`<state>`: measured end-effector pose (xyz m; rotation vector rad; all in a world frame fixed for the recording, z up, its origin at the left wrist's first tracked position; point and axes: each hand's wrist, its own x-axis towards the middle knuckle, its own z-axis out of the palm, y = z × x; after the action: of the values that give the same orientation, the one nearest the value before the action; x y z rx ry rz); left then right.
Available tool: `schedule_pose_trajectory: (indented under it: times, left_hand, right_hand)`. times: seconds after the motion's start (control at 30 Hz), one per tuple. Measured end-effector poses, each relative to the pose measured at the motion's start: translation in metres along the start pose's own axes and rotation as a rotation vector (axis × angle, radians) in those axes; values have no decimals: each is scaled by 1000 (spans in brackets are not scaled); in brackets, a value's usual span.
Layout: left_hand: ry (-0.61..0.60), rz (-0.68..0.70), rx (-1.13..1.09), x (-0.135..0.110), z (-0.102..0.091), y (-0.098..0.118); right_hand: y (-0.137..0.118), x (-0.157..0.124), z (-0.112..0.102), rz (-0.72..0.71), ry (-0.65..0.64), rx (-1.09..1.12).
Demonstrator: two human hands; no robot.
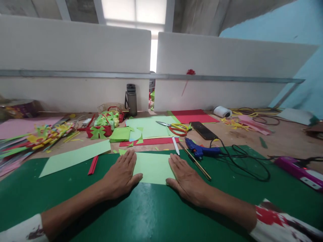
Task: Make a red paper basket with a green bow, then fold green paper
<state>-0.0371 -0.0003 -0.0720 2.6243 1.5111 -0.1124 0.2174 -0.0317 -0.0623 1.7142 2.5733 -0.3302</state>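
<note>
A light green sheet of paper [153, 168] lies flat on the green mat [141, 215] in front of me. My left hand [123, 173] rests on its left edge, fingers stretched forward and thumb lying on the paper. On the right edge lies my right hand [185, 178], flat too, its thumb pointing inward. Neither hand grips anything. Just beyond the right fingertips is a white marker [176, 146]. A thin gold-coloured stick [198, 164] runs diagonally beside the right hand. Left of my left hand are a folded red paper strip [93, 165] and another light green paper piece [78, 155].
Scissors [176, 127] lie on paper sheets behind the marker. A blue glue gun [200, 149], a phone [203, 130] and a purple power strip [299, 173] with cables are on the right. A bottle [131, 101] and a red paper basket [101, 130] stand at the back.
</note>
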Motion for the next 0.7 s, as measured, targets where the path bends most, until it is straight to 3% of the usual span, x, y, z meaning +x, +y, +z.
schedule_pose_trajectory:
  times: [0.13, 0.33, 0.5, 0.7]
  left_hand:
    - [-54, -5, -13, -16, -7, 6]
    - [-68, 60, 242, -34, -14, 25]
    - [-10, 221, 432, -32, -16, 33]
    - [167, 327, 469, -29, -10, 28]
  right_hand:
    - [7, -17, 3, -125, -3, -34]
    - [-2, -26, 13, -501, 350, -341]
    - [-11, -18, 13, -390, 359, -682]
    - [-7, -16, 18, -452, 450, -738]
